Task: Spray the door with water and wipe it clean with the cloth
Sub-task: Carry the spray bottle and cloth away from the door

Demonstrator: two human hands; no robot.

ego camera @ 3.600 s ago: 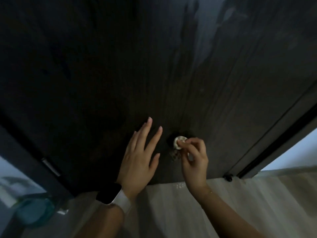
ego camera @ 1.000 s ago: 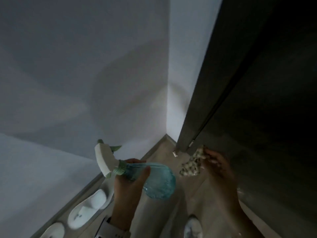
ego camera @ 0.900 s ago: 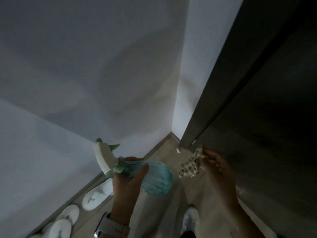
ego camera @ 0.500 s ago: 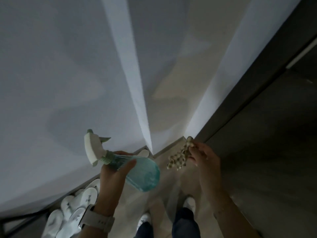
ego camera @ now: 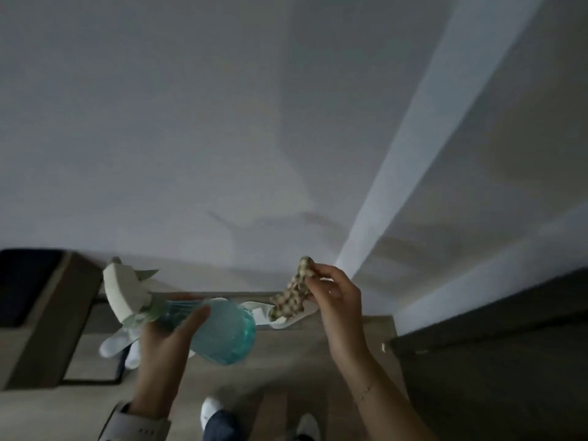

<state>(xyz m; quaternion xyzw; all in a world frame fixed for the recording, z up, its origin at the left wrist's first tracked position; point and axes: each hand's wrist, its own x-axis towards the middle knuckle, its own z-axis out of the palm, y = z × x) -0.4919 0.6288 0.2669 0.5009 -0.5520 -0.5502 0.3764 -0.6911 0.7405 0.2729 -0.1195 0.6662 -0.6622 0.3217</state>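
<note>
Left hand (ego camera: 162, 348) grips the spray bottle (ego camera: 219, 332), right hand (ego camera: 337, 300) pinches the cloth (ego camera: 291, 297), door (ego camera: 496, 361) edge at right.

A translucent teal body, a pale green collar and a white trigger head with a green lever are shown by the spray bottle (ego camera: 219, 332). The cloth (ego camera: 291, 296) is patterned in small beige and dark green checks. The wall (ego camera: 222, 122) is seen as plain white-grey, crossed by 1 brighter pale-blue band. The floor (ego camera: 286, 377) is rendered in light wood-grain brown. The door (ego camera: 496, 361) is dark brown. The slippers (ego camera: 116, 343) are white, and the wristband (ego camera: 136, 424) is light grey.
</note>
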